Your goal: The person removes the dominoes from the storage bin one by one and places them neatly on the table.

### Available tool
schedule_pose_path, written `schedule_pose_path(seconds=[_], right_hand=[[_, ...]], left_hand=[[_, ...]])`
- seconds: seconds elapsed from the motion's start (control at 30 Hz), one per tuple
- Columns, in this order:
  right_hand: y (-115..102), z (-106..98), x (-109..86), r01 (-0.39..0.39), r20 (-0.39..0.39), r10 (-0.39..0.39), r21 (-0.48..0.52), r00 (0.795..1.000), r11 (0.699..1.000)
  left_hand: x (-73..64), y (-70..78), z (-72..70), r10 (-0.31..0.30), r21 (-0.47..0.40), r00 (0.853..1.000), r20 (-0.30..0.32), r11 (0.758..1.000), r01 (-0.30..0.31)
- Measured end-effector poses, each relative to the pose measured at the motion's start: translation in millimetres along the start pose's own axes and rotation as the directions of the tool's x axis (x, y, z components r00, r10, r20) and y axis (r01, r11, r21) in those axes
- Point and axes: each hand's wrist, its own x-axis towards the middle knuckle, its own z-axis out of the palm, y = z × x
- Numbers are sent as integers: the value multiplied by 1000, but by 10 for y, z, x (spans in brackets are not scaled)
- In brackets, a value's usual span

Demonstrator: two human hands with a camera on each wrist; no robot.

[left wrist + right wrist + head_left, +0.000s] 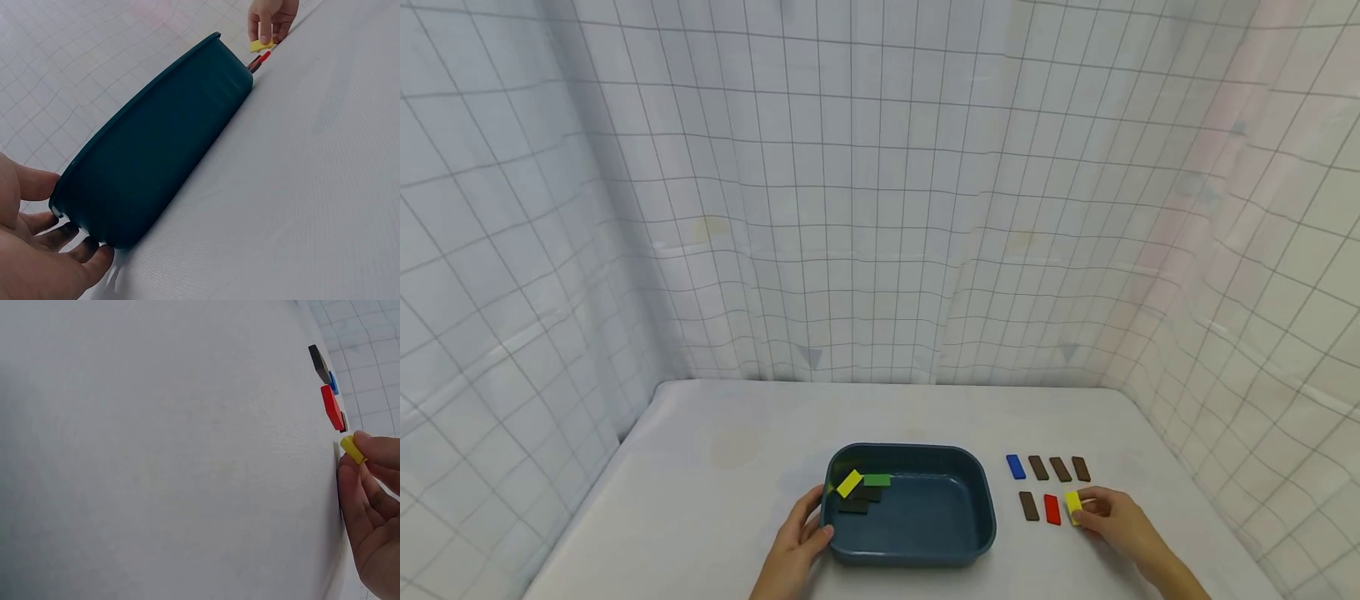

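Note:
My left hand [793, 542] holds the left side of a dark teal plastic tub [917, 560], thumb at the rim and fingers against the outer wall in the left wrist view. A yellow rectangular block [1072, 505] is pinched between the thumb and fingers of my right hand [1116, 521], to the right of the tub. Just left of that hand, a red block [1052, 509] and a dark brown block [1029, 506] lie on the table. In the right wrist view the yellow block [352, 450] appears tilted at the fingertips.
Inside the tub's left part are a yellow block [849, 483], a green block [877, 480] and dark blocks [853, 506]. Behind the right hand runs a row with a blue block [1016, 467] and brown blocks [1060, 469]. White gridded curtains [880, 208] surround the white table [722, 467].

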Motion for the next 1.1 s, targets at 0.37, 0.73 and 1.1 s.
schedule_pose_path(seconds=[0.37,0.73,1.1], right_hand=[[-84,26,27,16,-18,-21,-245,1000,969],[-73,5,37,-2,-16,-1,-192,1000,981],[-372,96,11,102,-157,-126,-150,980,983]], left_hand=[[13,-21,-7,21,-4,1000,15,1000,-21],[14,-28,-34,15,-7,1000,19,1000,-14],[-3,-29,-53,28,-12,998,48,1000,-27]])
